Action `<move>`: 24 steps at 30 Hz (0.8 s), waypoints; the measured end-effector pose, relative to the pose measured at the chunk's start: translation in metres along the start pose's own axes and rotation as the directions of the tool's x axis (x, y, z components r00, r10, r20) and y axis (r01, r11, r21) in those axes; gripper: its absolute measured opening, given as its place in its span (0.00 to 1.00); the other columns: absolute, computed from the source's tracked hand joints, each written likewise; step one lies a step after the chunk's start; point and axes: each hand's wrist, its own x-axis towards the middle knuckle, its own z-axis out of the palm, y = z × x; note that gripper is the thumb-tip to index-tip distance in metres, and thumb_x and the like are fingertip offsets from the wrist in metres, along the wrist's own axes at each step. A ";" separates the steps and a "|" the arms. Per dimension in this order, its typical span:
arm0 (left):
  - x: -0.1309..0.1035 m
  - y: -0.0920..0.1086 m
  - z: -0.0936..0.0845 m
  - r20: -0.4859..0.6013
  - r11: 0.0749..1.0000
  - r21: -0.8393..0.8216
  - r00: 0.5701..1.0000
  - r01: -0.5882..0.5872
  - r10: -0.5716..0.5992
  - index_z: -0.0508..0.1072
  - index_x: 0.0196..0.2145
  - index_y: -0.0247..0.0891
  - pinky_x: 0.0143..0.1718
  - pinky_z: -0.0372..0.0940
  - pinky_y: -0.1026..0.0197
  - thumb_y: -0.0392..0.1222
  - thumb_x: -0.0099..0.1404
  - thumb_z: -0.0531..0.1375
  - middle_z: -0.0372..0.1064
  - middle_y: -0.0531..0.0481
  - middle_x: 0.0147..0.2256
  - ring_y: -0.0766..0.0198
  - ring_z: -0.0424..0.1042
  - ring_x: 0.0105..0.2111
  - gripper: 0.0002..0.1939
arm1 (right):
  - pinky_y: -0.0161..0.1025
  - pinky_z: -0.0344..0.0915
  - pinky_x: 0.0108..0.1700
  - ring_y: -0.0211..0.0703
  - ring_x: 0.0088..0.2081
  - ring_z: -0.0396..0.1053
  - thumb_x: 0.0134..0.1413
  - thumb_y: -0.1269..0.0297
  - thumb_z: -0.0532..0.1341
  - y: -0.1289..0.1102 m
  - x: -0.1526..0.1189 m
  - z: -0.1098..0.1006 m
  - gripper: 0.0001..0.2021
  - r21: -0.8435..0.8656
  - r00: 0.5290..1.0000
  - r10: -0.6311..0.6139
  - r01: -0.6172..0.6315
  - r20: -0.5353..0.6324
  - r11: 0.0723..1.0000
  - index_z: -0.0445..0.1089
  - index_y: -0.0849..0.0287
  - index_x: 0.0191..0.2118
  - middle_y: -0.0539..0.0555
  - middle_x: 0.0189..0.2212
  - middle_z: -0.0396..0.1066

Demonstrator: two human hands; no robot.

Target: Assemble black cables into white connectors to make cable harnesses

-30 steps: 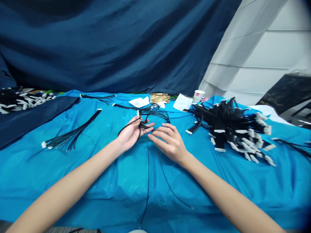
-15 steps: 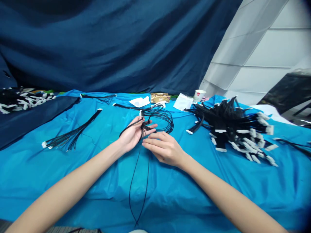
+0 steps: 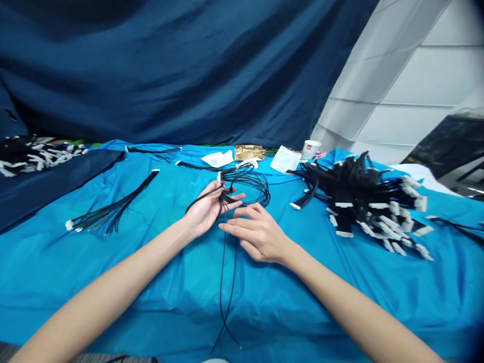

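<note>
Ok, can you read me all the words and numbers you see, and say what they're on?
No words or numbers can be read.
White cup: pale marks on a red label, too small to read.
Gold packet: little marks, too small and blurred to read.

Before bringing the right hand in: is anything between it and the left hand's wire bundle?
Partly: outstretched fingers of the left hand lie between the right hand and the gathered part of the wire bundle. Nothing else visible blocks it; two wires hang below.
</note>
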 end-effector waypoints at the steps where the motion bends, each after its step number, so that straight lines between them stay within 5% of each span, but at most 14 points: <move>1: 0.000 0.000 0.000 0.000 1.000 0.002 1.000 -0.003 0.003 0.61 0.33 0.36 0.44 0.66 0.51 0.33 0.63 0.50 0.69 0.48 0.35 0.57 0.73 0.39 0.02 | 0.44 0.54 0.41 0.44 0.44 0.61 0.50 0.72 0.50 0.000 0.000 0.000 0.17 0.014 1.000 0.012 -0.012 -0.011 1.000 0.66 0.62 0.46 0.52 0.39 0.72; 11: 0.000 -0.001 0.000 -0.032 1.000 0.001 0.999 -0.006 0.006 0.61 0.33 0.37 0.45 0.65 0.50 0.32 0.62 0.51 0.68 0.50 0.33 0.58 0.73 0.39 0.03 | 0.43 0.54 0.40 0.45 0.47 0.61 0.52 0.70 0.51 -0.007 0.002 0.001 0.17 0.028 0.997 0.069 -0.070 0.026 0.997 0.66 0.59 0.48 0.51 0.41 0.72; 16: 0.001 -0.001 0.000 -0.035 0.999 0.016 0.999 -0.028 0.029 0.61 0.32 0.36 0.45 0.65 0.49 0.32 0.62 0.50 0.68 0.51 0.31 0.59 0.73 0.38 0.03 | 0.42 0.59 0.41 0.43 0.48 0.64 0.52 0.69 0.55 -0.005 0.002 0.003 0.12 0.121 0.967 0.212 -0.196 -0.139 0.973 0.70 0.58 0.42 0.54 0.40 0.72; 21: 0.002 0.000 -0.002 -0.029 0.999 0.035 0.999 -0.016 0.017 0.61 0.31 0.36 0.44 0.65 0.49 0.32 0.63 0.49 0.68 0.49 0.31 0.59 0.73 0.38 0.04 | 0.38 0.66 0.42 0.39 0.39 0.69 0.54 0.69 0.56 -0.002 0.008 -0.001 0.07 0.400 0.858 0.430 -0.303 -0.280 0.865 0.72 0.58 0.37 0.53 0.33 0.74; 24: 0.003 -0.001 -0.003 -0.033 0.999 0.019 0.999 -0.026 0.026 0.61 0.31 0.36 0.45 0.65 0.49 0.31 0.62 0.49 0.68 0.49 0.32 0.59 0.73 0.39 0.04 | 0.39 0.67 0.42 0.40 0.37 0.70 0.53 0.66 0.58 0.002 0.010 -0.004 0.07 0.583 0.683 0.663 -0.416 -0.307 0.698 0.72 0.58 0.34 0.54 0.34 0.74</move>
